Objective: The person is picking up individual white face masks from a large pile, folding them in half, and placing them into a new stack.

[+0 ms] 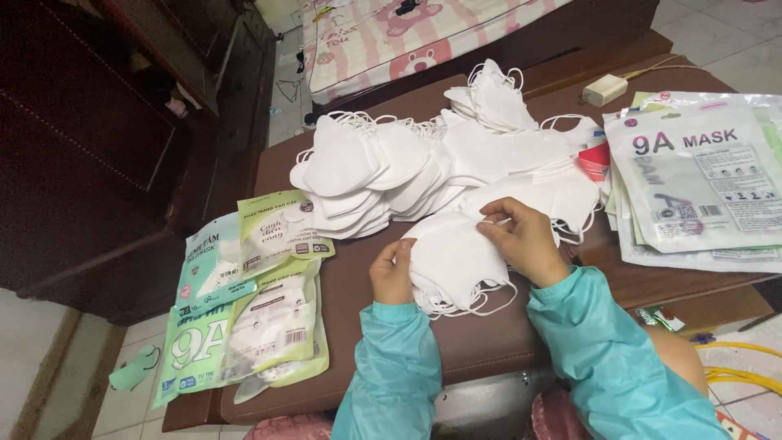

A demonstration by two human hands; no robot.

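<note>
Gripping a small stack of white masks (452, 261) with both hands, left hand (392, 273) clenched on its edge, right hand (525, 240) pinching its top, stack just before the big mask pile (423, 163), filled packets (244, 301) left of it.

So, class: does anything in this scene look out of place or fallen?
Yes: a green mask lies on the tiled floor left of the table, while the white masks are piled on the tabletop.

Head cam, steep downward, close.
</note>
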